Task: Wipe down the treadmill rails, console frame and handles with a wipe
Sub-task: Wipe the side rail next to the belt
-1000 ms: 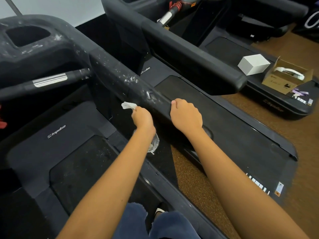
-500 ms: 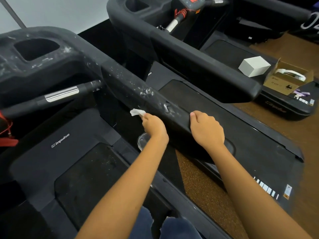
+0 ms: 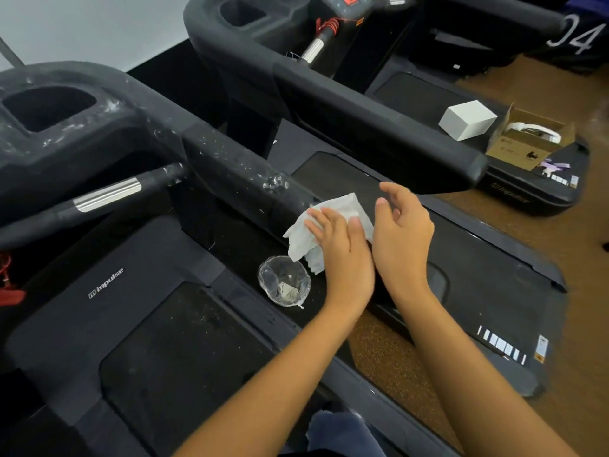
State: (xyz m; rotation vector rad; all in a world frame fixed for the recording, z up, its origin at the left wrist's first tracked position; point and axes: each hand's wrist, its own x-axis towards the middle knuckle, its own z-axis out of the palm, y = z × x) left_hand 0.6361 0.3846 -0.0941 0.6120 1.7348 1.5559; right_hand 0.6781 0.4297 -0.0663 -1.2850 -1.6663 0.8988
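My left hand (image 3: 342, 255) presses flat-fingered on the white, crumpled wipe (image 3: 301, 239) over the residue-flecked rail (image 3: 237, 166); right hand (image 3: 403, 239) open, fingers relaxed.

The black handrail (image 3: 237, 169) is showing white flecks; the wipe (image 3: 333, 222) is showing plain white, the floor (image 3: 389, 361) speckled brown, the small box (image 3: 467, 119) white, the coiled cord (image 3: 329, 25) red.

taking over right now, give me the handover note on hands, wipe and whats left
Left hand: fingers flat, pressing the crumpled white wipe onto the end of the near treadmill's black padded handrail.
Right hand: open, empty, hovering beside it.
Small clear plastic cup sits on the side rail below.
Done: nothing looks clean yet.
Left: white smears along that handrail and the black console frame, then the silver-banded handle.
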